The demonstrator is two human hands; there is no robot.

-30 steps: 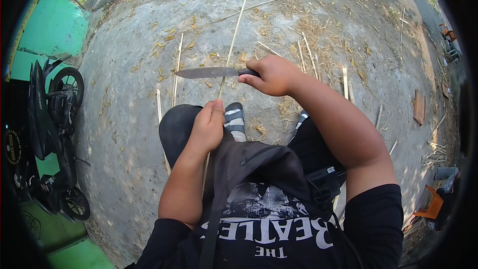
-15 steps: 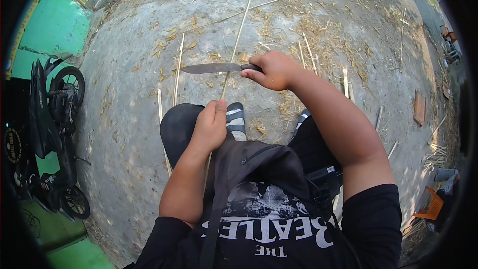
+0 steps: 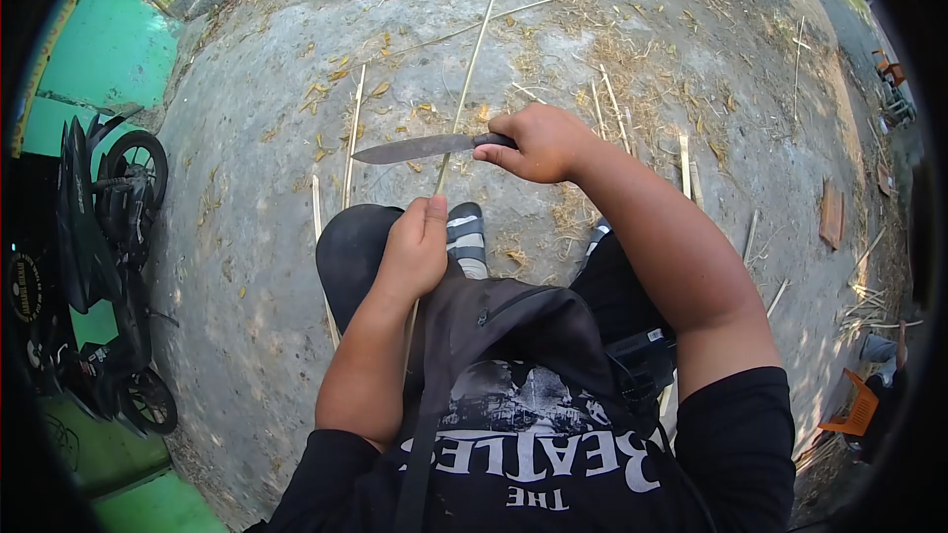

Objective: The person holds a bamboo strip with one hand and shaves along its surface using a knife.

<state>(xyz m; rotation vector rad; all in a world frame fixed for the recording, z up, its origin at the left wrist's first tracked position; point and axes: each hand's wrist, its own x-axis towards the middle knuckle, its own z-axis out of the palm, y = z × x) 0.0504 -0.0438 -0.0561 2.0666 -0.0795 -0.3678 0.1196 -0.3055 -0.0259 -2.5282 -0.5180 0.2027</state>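
My left hand (image 3: 420,242) is closed around a long thin bamboo strip (image 3: 468,84), just above my left knee. The strip runs away from me over the ground, and its near end passes back under my forearm. In my right hand (image 3: 533,143) is the dark handle of a knife (image 3: 413,149) with a long, broad blade. The blade points left and lies across the strip a little beyond my left hand. Whether its edge bites into the strip I cannot tell.
More strips (image 3: 353,138) lie on the concrete ground (image 3: 247,197) among shavings and dry leaves. A motorcycle (image 3: 109,266) stands at the left by a green wall (image 3: 118,44). At the right are a wooden block (image 3: 832,214), an orange chair (image 3: 851,403) and part of a person (image 3: 894,380).
The knife has moved slightly nearer along the strip toward my left hand, and its tip has tilted down. My left hand has hardly moved. At the far right, a person's arm has come into view.
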